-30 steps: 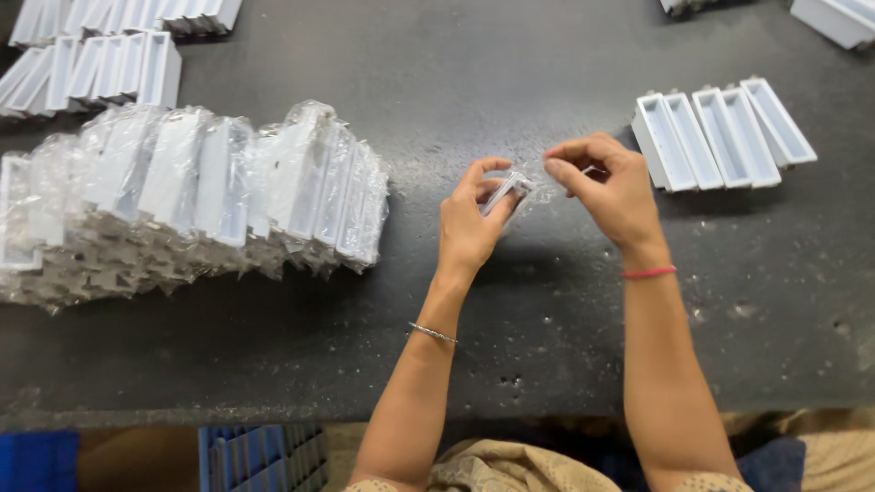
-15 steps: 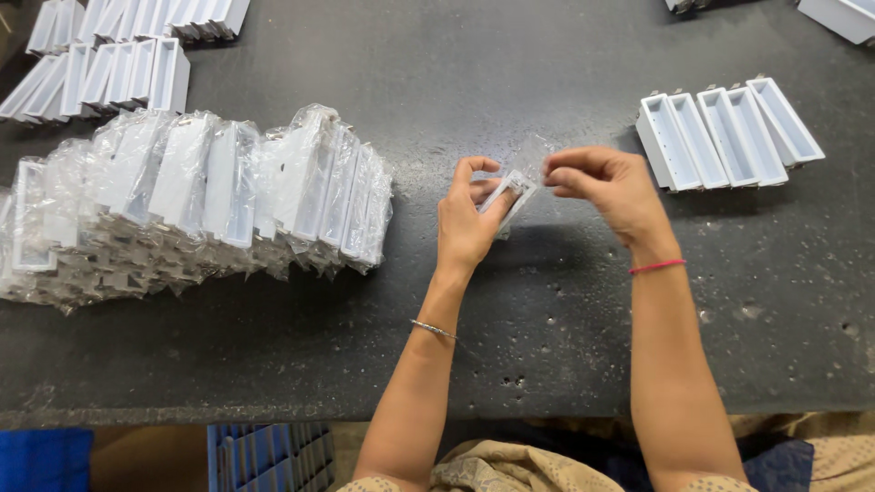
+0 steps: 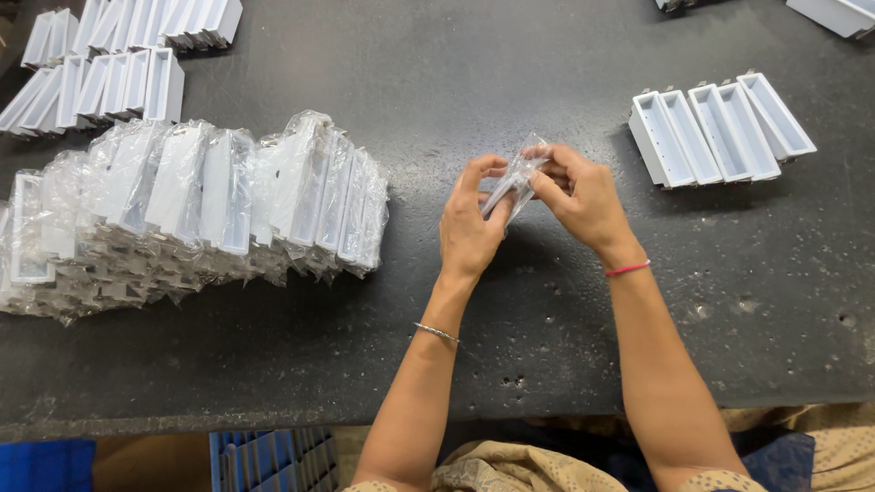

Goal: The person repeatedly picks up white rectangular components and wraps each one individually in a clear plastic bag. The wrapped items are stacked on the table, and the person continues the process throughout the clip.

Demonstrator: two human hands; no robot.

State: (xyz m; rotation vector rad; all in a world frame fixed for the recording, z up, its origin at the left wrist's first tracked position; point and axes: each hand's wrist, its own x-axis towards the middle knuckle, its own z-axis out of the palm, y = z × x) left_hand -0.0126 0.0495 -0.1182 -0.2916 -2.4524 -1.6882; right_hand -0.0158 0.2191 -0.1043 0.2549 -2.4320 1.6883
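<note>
Two bare hands meet over the middle of a dark, pitted worktable [image 3: 547, 82], holding one small clear plastic bag [image 3: 516, 179] between them. The bag is thin, crinkled and see-through, catching pale glints of light; it stands tilted, its upper end poking up above the fingers. Something pale seems to sit inside it, though the wrapping and fingers hide too much to be sure.

The left hand [image 3: 469, 230] is just left of the bag, fingers curled, thumb and fingertips pinching its lower end. A thin metal bangle [image 3: 437, 333] circles that forearm. The right hand [image 3: 583, 196] is just right of the bag, fingers bent inward and pinching its upper part. A red thread band [image 3: 627, 269] sits on that wrist.

Well to the left of the bag lies a large heap of bagged white parts [image 3: 196, 214], long narrow pieces each in its own shiny clear wrapper, leaning against one another in rows. Farther left and beyond the bag, at the table's far corner, stand bare white trough-shaped mouldings [image 3: 118, 64], unwrapped, side by side. To the right of the bag, a row of four open white trays [image 3: 720, 128] lies touching one another, hollow sides up. Nearer the person than the bag, below the table's edge, a blue plastic crate [image 3: 273, 460] shows.
</note>
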